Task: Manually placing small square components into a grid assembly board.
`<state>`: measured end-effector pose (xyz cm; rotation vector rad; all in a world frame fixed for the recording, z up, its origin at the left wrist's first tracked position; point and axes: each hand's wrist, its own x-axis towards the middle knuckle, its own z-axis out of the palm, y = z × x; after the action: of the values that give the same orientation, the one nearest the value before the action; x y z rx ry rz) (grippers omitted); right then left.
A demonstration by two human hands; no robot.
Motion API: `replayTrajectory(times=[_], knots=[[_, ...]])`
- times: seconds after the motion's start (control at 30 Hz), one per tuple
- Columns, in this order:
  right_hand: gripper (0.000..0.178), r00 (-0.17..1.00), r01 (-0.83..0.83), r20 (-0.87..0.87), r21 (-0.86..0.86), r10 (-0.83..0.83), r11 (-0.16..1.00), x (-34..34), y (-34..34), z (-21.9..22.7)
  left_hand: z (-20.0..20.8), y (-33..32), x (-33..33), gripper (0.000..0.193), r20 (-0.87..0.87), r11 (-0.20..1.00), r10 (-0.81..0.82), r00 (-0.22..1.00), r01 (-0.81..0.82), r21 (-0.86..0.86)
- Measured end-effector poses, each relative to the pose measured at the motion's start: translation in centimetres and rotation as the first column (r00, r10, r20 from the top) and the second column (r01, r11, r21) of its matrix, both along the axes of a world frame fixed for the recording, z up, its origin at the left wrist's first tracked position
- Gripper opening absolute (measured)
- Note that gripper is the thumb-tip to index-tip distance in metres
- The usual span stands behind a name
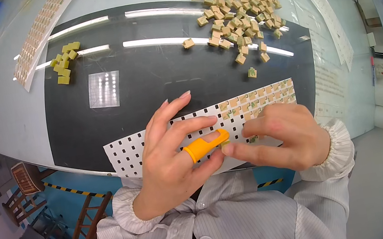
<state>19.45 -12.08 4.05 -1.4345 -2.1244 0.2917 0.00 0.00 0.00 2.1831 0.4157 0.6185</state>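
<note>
left hand, outer fingers fanned, pinches a yellowish piece; right hand angles in, thumb and forefinger parted.

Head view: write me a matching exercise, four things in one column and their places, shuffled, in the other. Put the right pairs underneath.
Things
1. Orange finger sleeve
2. Small cluster of yellow-green blocks
3. Large scattered heap of tan blocks
4. White sheet with rows of black squares

Places
A. At the upper left of the flat black mat
B. Beneath the left hand and the right hand
C. Around a finger of the left hand
D. Toward the upper right of the picture

Right pairs: 1-C, 2-A, 3-D, 4-B
</note>
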Motion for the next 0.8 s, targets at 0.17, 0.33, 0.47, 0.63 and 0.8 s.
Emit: replayTrajectory(times=[0.17, 0.33, 0.47, 0.63, 0.8], knots=[[0.026, 0.994, 0.011, -0.111, 0.036, -0.007, 0.999, 0.8, 0.1, -0.3, 0.2, 0.3, 0.0, 0.022, -0.011, 0.999, -0.019, 1.0, 0.019, 0.029], [0.019, 0.886, 0.412, -0.158, -0.159, -0.435, 0.897, -0.5, 0.7, -1.1, 0.3, 0.3, 0.2, 0.022, -0.044, 0.999, -0.036, 0.998, 0.037, 0.011], [0.018, 0.831, 0.488, -0.194, -0.198, -0.522, 0.85, -1.7, 0.9, -2.0, 0.4, 0.3, 0.2, 0.022, -0.056, 0.999, -0.038, 0.998, 0.04, 0.028], [0.018, 0.832, 0.512, -0.128, -0.197, -0.54, 0.836, -2.4, 0.7, -1.8, 0.2, 0.2, 0.2, 0.021, -0.051, 0.999, -0.034, 0.998, 0.035, 0.019], [0.018, 0.798, 0.559, -0.109, -0.235, -0.593, 0.795, -2.9, 0.6, -2.0, 0.1, 0.3, 0.2, 0.02, -0.049, 0.999, -0.038, 0.998, 0.038, 0.009]])
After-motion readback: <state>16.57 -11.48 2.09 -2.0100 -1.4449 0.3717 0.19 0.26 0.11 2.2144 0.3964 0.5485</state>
